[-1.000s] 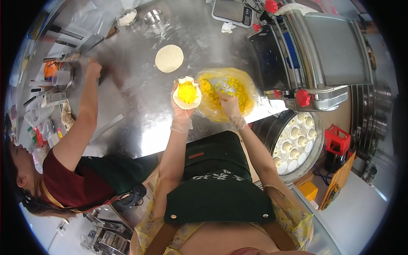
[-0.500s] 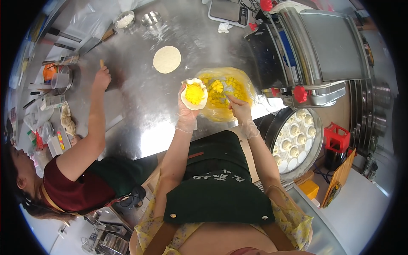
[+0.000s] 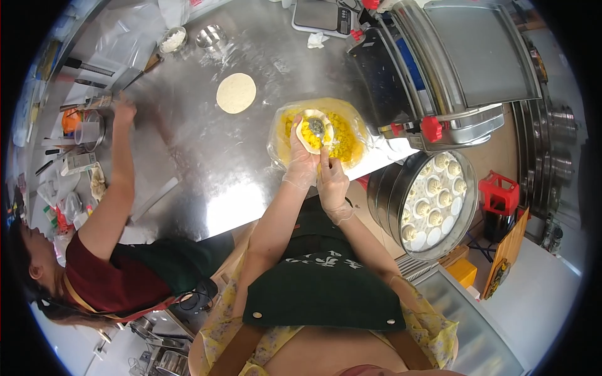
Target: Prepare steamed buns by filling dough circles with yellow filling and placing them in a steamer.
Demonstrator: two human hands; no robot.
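My gloved left hand [image 3: 303,161] cups a round dough wrapper [image 3: 327,133] filled with yellow crumbly filling [image 3: 308,139]. My gloved right hand [image 3: 333,187], closed around a spoon, is just below it, the metal spoon head [image 3: 316,127] resting in the filling. Both hands are over the near part of an open plastic bag [image 3: 352,125] of the same yellow filling, which they partly hide. A flat pale dough round [image 3: 236,93] lies on the steel table [image 3: 194,144] beyond my left hand.
A rolling machine [image 3: 476,50] with red knobs stands at right, above a round steamer [image 3: 444,198] of pleated buns. A scale [image 3: 316,19], small bowls [image 3: 172,39] and knives [image 3: 88,67] lie farther off. A co-worker's arm [image 3: 119,175] reaches across the left side.
My right hand has brought the spoon from the bag into the wrapper's filling. My left hand has moved rightward over the bag. The co-worker's hand has shifted about at the left.
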